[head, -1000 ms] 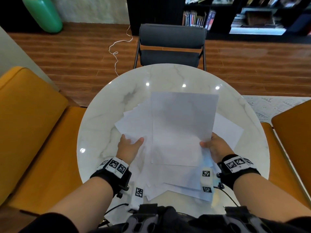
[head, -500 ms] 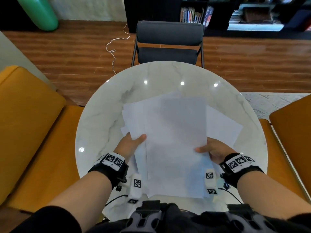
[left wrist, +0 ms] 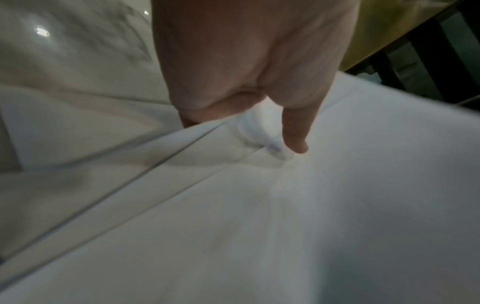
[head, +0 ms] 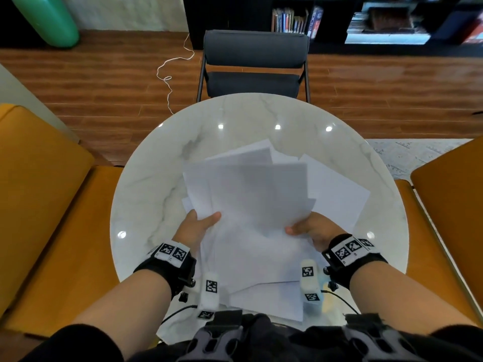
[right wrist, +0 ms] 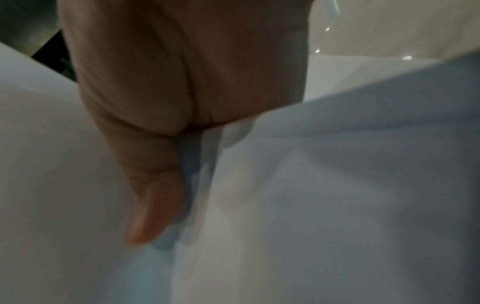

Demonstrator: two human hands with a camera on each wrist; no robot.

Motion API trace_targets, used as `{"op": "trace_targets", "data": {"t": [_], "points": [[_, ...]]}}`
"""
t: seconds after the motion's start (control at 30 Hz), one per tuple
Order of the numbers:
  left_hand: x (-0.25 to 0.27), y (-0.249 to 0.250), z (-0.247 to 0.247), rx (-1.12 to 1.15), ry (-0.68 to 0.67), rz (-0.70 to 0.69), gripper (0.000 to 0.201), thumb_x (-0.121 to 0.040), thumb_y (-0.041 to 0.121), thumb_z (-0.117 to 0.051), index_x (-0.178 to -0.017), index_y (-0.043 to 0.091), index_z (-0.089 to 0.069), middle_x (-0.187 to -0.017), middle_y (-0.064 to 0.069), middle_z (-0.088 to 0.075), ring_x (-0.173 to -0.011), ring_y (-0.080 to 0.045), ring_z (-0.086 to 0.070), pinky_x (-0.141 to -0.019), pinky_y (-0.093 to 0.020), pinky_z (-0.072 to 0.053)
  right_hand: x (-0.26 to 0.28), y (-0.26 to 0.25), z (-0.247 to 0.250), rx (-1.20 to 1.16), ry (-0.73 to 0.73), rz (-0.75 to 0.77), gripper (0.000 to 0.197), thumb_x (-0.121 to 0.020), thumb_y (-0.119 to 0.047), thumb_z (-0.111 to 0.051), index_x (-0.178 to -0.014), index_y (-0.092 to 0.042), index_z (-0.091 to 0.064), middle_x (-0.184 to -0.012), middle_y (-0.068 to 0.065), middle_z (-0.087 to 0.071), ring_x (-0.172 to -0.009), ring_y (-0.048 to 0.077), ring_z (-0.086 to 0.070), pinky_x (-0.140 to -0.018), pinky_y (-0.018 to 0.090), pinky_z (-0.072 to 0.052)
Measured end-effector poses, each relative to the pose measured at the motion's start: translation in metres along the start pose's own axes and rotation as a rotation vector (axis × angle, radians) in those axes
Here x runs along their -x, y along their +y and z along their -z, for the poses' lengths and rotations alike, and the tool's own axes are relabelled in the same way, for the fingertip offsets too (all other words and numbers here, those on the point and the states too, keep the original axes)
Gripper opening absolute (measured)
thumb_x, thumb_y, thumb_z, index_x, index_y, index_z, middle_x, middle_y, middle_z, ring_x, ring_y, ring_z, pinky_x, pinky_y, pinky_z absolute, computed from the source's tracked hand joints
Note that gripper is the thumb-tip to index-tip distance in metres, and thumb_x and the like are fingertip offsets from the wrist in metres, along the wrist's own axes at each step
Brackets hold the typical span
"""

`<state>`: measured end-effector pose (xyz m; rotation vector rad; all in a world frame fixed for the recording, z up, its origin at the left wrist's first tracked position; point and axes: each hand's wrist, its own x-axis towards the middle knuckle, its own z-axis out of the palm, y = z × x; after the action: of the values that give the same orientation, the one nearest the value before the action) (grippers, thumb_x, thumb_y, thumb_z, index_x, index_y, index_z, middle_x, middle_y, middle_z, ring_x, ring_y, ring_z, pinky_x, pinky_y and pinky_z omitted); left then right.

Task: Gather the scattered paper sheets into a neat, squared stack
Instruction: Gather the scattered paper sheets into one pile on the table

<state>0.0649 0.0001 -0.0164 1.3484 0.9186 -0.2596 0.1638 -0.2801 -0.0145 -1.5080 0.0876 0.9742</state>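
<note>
My left hand [head: 194, 231] and right hand [head: 312, 229] pinch the loose white paper sheets [head: 256, 205] at eight and four o'clock above the round marble table [head: 146, 205].

The paper sheets [head: 251, 205] pinched between the left hand [head: 194, 228] and the right hand [head: 315, 228] are plain white, shading to pale blue-grey where they overlap. Under them the table [head: 146, 205] is white marble with grey veins. Both wrist bands [head: 167, 265] are black, carrying white tags with black square patterns. Outward of each hand sits a mustard-yellow seat [head: 39, 192]. Beyond the grip stands a dark grey chair [head: 254, 48] on reddish-brown wood floor [head: 104, 79].
</note>
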Motion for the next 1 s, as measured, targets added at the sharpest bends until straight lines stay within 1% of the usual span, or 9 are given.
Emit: {"op": "trace_targets", "data": {"t": [0.1, 0.23, 0.33, 0.43, 0.53, 0.63, 0.73, 0.8, 1.0], "points": [[0.001, 0.002, 0.000, -0.059, 0.102, -0.082, 0.077, -0.082, 0.035, -0.071, -0.144, 0.010, -0.033, -0.151, -0.007, -0.038, -0.140, -0.028, -0.036, -0.113, -0.041, -0.032, 0.003, -0.001, 0.005, -0.073, -0.031, -0.021, 0.044, -0.064, 0.007, -0.073, -0.107, -0.006, -0.070, -0.104, 0.009, -0.077, -0.097, 0.023, -0.073, -0.084, 0.035, -0.056], [0.010, 0.009, 0.001, 0.038, -0.119, -0.095, 0.029, -0.086, 0.019, -0.066, -0.114, 0.021, -0.059, -0.120, -0.007, -0.067, -0.115, -0.031, -0.061, -0.096, -0.043, -0.049, 0.006, -0.004, 0.004, -0.105, -0.018, 0.007, 0.076, -0.058, -0.004, -0.084, -0.129, -0.013, -0.059, -0.122, 0.012, -0.070, -0.112, 0.029, -0.067, -0.095, 0.044, -0.052], [0.014, 0.003, -0.014, -0.075, -0.266, -0.058, 0.069, -0.073, 0.032, -0.078, -0.132, 0.021, -0.045, -0.124, -0.003, -0.063, -0.112, -0.023, -0.061, -0.096, -0.042, -0.049, 0.001, -0.001, -0.016, -0.037, 0.031, 0.007, 0.077, -0.057, -0.007, -0.083, -0.130, -0.008, -0.058, -0.125, 0.013, -0.068, -0.115, 0.030, -0.064, -0.102, 0.048, -0.047], [-0.009, -0.010, -0.016, -0.162, -0.107, -0.035, 0.111, -0.047, 0.054, -0.087, -0.138, 0.013, -0.039, -0.132, -0.004, -0.058, -0.117, -0.025, -0.058, -0.103, -0.047, -0.046, -0.006, 0.005, -0.024, -0.007, 0.160, 0.006, 0.060, -0.064, 0.002, -0.078, -0.122, -0.007, -0.063, -0.121, 0.014, -0.069, -0.112, 0.033, -0.064, -0.104, 0.053, -0.045], [-0.025, -0.018, -0.011, -0.062, -0.071, 0.065, 0.096, -0.053, 0.051, -0.087, -0.131, 0.014, -0.046, -0.130, -0.008, -0.061, -0.113, -0.028, -0.061, -0.099, -0.052, -0.048, -0.005, 0.006, -0.019, 0.015, 0.194, -0.012, 0.046, -0.070, 0.003, -0.075, -0.114, -0.009, -0.068, -0.114, 0.011, -0.073, -0.108, 0.032, -0.067, -0.099, 0.049, -0.049], [-0.006, -0.005, -0.021, -0.034, -0.067, -0.004, 0.048, -0.077, 0.025, -0.076, -0.118, 0.007, -0.058, -0.115, -0.014, -0.069, -0.100, -0.030, -0.067, -0.089, -0.048, -0.054, -0.002, 0.001, -0.024, 0.042, 0.195, -0.018, 0.041, -0.077, -0.005, -0.075, -0.117, -0.005, -0.067, -0.112, 0.010, -0.073, -0.104, 0.031, -0.068, -0.095, 0.045, -0.052], [-0.007, 0.001, -0.016, -0.248, 0.162, -0.140, 0.024, -0.085, 0.023, -0.064, -0.102, 0.007, -0.062, -0.106, -0.008, -0.068, -0.096, -0.027, -0.064, -0.091, -0.039, -0.051, -0.006, -0.008, -0.019, 0.326, 0.586, -0.039, 0.055, -0.081, -0.035, -0.072, -0.128, -0.011, -0.056, -0.124, 0.009, -0.060, -0.116, 0.033, -0.057, -0.101, 0.043, -0.045], [-0.011, 0.005, -0.002, -0.387, 0.306, -0.183, 0.021, -0.086, 0.023, -0.061, -0.098, 0.005, -0.060, -0.104, -0.009, -0.064, -0.096, -0.027, -0.060, -0.089, -0.033, -0.046, 0.003, -0.014, -0.004, 0.566, 0.892, -0.234, 0.072, -0.078, -0.049, -0.069, -0.138, -0.020, -0.042, -0.139, 0.015, -0.042, -0.130, 0.038, -0.041, -0.107, 0.050, -0.036], [-0.019, 0.002, 0.010, -0.383, 0.392, -0.150, 0.033, -0.088, 0.022, -0.059, -0.109, -0.003, -0.061, -0.100, -0.011, -0.059, -0.089, -0.026, -0.055, -0.080, -0.029, -0.041, 0.017, 0.000, 0.033, 0.370, 1.062, -0.577, 0.092, -0.068, -0.051, -0.073, -0.134, -0.006, -0.029, -0.139, 0.020, -0.036, -0.126, 0.039, -0.043, -0.103, 0.049, -0.037]]}}
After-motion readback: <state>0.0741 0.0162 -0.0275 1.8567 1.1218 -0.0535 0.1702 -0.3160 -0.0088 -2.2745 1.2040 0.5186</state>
